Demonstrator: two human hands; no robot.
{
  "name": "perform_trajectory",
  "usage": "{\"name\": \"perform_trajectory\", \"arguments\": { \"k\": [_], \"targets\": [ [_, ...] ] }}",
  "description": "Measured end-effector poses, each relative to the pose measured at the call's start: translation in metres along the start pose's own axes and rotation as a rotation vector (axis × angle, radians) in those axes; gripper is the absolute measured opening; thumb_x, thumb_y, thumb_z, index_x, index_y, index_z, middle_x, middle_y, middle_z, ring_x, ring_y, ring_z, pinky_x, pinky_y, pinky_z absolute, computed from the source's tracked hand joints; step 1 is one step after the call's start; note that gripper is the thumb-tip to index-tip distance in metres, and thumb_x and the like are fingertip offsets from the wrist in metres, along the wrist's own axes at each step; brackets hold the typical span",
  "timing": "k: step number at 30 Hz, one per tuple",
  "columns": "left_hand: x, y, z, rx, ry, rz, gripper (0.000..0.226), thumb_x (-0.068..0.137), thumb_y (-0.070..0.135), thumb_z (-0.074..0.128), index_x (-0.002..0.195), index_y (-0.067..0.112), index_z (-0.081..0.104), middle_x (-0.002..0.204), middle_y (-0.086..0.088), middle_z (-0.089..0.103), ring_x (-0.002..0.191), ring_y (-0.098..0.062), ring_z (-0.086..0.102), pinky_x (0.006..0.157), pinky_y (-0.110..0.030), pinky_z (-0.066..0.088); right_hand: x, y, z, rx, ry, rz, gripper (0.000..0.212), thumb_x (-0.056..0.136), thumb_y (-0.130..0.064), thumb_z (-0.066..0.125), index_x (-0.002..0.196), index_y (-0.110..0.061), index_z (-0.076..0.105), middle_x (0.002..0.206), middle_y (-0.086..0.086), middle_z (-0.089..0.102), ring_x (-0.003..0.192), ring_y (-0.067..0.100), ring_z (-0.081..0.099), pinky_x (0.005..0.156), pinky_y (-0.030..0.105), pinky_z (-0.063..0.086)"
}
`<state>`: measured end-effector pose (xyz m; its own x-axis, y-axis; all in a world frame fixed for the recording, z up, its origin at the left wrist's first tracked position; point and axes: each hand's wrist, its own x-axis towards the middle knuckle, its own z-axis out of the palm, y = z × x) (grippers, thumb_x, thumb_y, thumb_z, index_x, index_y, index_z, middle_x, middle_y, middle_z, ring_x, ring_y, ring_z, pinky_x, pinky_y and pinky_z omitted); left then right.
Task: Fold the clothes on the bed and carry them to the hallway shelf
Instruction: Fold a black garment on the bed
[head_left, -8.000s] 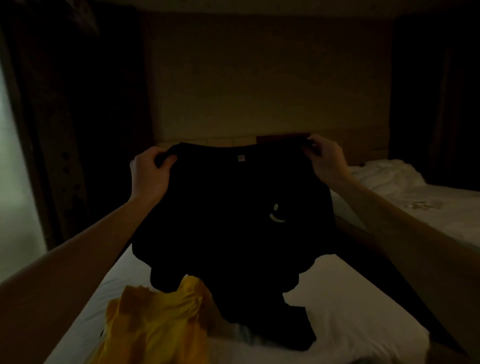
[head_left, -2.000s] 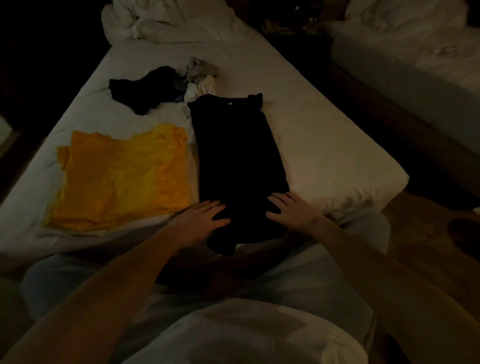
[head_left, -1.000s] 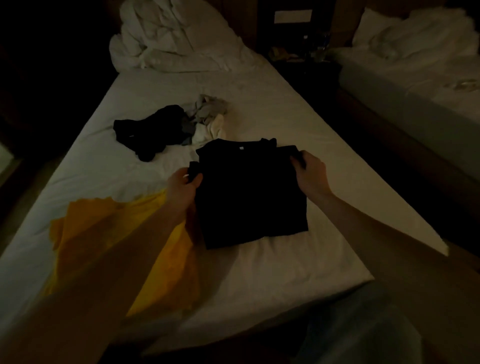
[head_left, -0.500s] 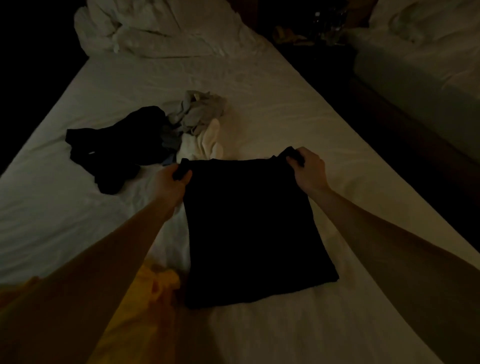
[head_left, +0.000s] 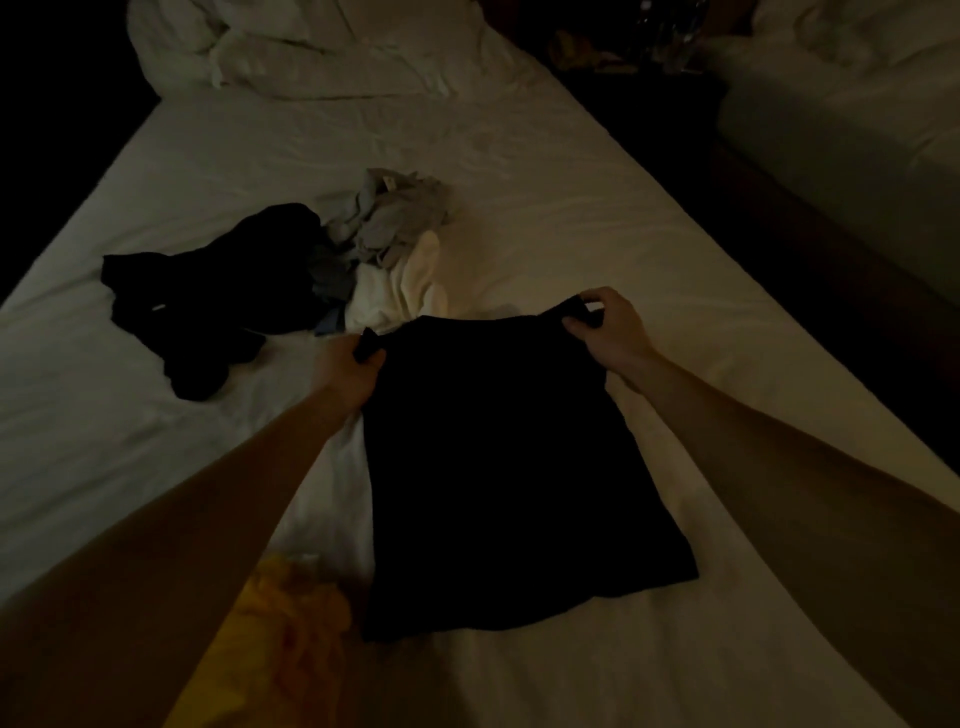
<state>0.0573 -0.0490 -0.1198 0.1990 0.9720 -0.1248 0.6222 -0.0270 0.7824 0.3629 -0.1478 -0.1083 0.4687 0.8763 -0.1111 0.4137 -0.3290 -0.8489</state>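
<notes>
A black shirt (head_left: 509, 467), folded to a narrow rectangle, lies flat on the white bed (head_left: 597, 218) in dim light. My left hand (head_left: 348, 374) pinches its far left corner. My right hand (head_left: 608, 327) pinches its far right corner. A yellow garment (head_left: 270, 649) lies at the near left, partly hidden under my left forearm. Beyond the shirt sit a crumpled black garment (head_left: 218, 296), a grey one (head_left: 395, 213) and a cream one (head_left: 405, 291), bunched together.
A rumpled white duvet (head_left: 311, 47) is heaped at the head of the bed. A dark gap (head_left: 779, 249) separates this bed from a second bed (head_left: 852, 119) on the right. Small items sit on a dark nightstand (head_left: 623, 47) between them.
The long black shirt was folded in half, far end brought over. Since half a second ago both hands keep hold of its far corners and the view has barely shifted.
</notes>
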Motion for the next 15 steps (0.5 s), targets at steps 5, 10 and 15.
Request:
{"name": "perform_trajectory", "arguments": {
  "k": [5,10,15],
  "targets": [
    [-0.053,0.029,-0.037,-0.258,0.053,0.044,0.013,0.097,0.016,0.054,0.108,0.009,0.059,0.089,-0.005,0.059,0.081,-0.020,0.058,0.073,-0.032,0.045,-0.053,-0.037,-0.029,-0.010,0.038,-0.142,0.027,0.093,-0.021,0.064,0.115,-0.006,0.066,0.104,0.010,0.067,0.099,0.029,0.065,0.077,0.032,0.049],
    [-0.130,0.060,-0.080,-0.256,0.097,0.165,0.011,0.097,0.011,0.054,0.086,0.008,0.056,0.075,-0.004,0.054,0.069,-0.017,0.053,0.067,-0.030,0.040,-0.136,-0.080,-0.064,0.014,0.105,-0.304,0.020,0.093,-0.015,0.064,0.110,-0.006,0.066,0.106,0.011,0.067,0.102,0.028,0.063,0.090,0.043,0.050],
    [-0.213,0.077,-0.123,-0.358,0.116,0.225,0.015,0.096,0.013,0.059,0.085,0.024,0.061,0.088,-0.001,0.062,0.086,-0.023,0.063,0.081,-0.041,0.050,-0.225,-0.110,-0.097,0.080,0.177,-0.378,0.019,0.093,-0.014,0.064,0.110,-0.005,0.066,0.104,0.011,0.065,0.102,0.029,0.062,0.092,0.049,0.048]
  ]
}}
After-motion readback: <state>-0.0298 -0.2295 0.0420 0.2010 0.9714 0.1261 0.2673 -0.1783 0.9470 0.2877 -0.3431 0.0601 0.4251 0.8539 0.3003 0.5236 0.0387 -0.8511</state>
